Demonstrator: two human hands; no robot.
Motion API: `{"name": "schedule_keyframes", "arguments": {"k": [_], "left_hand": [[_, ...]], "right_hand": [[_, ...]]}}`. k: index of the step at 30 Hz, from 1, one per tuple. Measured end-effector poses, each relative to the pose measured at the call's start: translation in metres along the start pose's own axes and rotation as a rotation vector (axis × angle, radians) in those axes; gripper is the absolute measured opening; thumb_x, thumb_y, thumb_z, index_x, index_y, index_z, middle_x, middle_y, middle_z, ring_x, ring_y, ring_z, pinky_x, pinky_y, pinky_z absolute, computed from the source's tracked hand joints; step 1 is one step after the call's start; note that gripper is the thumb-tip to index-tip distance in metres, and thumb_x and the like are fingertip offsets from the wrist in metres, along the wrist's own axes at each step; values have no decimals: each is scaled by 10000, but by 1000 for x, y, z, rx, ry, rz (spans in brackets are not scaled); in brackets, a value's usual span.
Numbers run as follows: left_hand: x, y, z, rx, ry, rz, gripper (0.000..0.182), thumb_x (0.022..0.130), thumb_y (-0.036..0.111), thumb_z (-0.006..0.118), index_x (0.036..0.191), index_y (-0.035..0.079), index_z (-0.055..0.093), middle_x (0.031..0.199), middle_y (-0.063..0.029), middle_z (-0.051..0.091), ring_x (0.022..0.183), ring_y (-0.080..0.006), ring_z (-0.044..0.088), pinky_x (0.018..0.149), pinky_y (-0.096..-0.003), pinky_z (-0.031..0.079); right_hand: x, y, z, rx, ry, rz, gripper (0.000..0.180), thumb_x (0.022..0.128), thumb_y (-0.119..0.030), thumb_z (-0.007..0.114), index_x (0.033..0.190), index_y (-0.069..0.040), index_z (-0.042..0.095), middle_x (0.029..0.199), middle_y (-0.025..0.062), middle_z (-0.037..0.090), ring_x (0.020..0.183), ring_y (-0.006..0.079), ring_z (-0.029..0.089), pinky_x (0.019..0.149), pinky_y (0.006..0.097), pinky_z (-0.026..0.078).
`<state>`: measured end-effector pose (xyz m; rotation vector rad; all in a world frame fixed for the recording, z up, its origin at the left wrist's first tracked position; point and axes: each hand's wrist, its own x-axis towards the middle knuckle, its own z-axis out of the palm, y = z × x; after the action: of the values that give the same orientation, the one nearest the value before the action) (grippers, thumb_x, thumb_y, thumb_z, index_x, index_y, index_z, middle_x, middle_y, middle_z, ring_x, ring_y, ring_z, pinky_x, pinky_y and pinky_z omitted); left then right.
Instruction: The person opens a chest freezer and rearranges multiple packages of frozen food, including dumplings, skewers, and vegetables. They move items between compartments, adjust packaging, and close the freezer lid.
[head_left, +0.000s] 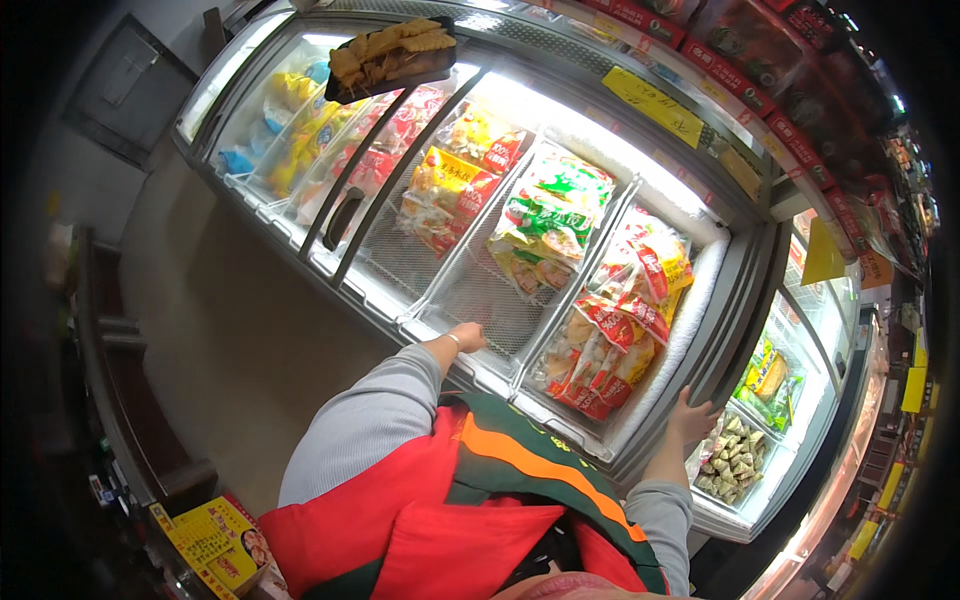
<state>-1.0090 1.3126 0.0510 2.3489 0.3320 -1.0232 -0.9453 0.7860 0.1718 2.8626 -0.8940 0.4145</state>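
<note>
My left hand (470, 337) is over the front edge of an open chest freezer (495, 373), its fingers curled, with nothing seen in it. On the dark frame at the freezer's right end lies my right hand (691, 418), fingers apart. Wire baskets hold bagged frozen food: green-and-white bags of frozen dumplings (559, 210) in the middle, red-and-yellow bags (615, 322) in the right one, and orange-and-red dumpling bags (450, 187) left of the middle. The middle basket's near part shows bare mesh (480, 300). A sliding lid handle (343, 217) is further left.
A black tray of brown food pieces (394, 56) sits on the freezer's far side. Another freezer (742, 529) at the right holds leaf-wrapped dumplings (731, 457). Packed shelves (795, 142) overhang the far side. A yellow printed box (217, 540) is at lower left, by a dark shelf unit (127, 405).
</note>
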Motion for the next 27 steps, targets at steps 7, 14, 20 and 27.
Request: {"name": "schedule_keyframes", "arguments": {"k": [7,14,20,27], "left_hand": [[-1,-8,7,-15,68,-5,285,804,280,622,1018,100,680,1058,-140,685,1033,-319,630,908,-405,490],[-17,3,-3,13,61,27,310,825,283,605,1055,81,655,1100,-154,668,1066,-320,613,926,-413,477],[-30,10,-5,18,82,11,293,837,287,585,1059,111,655,1114,-142,661,1082,-328,599,934,-422,468],[-50,18,-14,-44,114,9,281,847,299,586,1070,139,647,1125,-123,660,1090,-309,600,948,-418,463]], "right_hand": [[0,-2,-6,-1,-4,14,655,736,-607,666,1110,-73,601,1469,161,356,1317,373,381,986,554,373],[-1,1,-3,22,29,-3,665,742,-618,656,1127,-78,597,1490,164,328,1331,368,368,994,550,369],[-3,0,-3,0,47,-16,674,737,-641,655,1111,-84,592,1422,183,415,1246,393,446,943,564,403],[0,-2,-3,-9,22,1,685,737,-629,666,1124,-68,599,1418,185,423,1268,378,437,936,549,405]]}}
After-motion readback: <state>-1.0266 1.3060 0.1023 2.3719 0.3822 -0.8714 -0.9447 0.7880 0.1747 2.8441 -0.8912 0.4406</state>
